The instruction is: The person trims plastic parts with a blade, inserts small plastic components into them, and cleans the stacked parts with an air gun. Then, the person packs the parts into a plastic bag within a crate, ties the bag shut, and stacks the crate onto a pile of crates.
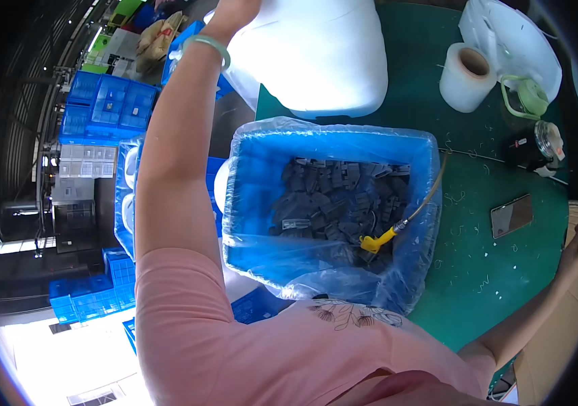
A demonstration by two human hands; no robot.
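My left hand (233, 12) reaches far up to the top edge of the picture and touches a big white bag (316, 54); its fingers are cut off by the frame. A pale green bangle (212, 46) sits on that wrist. My right hand (577, 245) rests at the right edge of the green table (485, 271), fingers up, holding nothing. Between my arms stands a blue crate (255, 203) lined with clear plastic and holding several dark grey plastic parts (333, 199). A yellow air nozzle (373, 242) on a thin hose lies in the crate.
A white film roll (466, 76), a pale green jug (527, 96), a glass jar (547, 139) and a dark phone (511, 215) lie on the table at right. White plastic bags (512, 37) sit at the back right. Stacked blue crates (109, 105) stand on the left.
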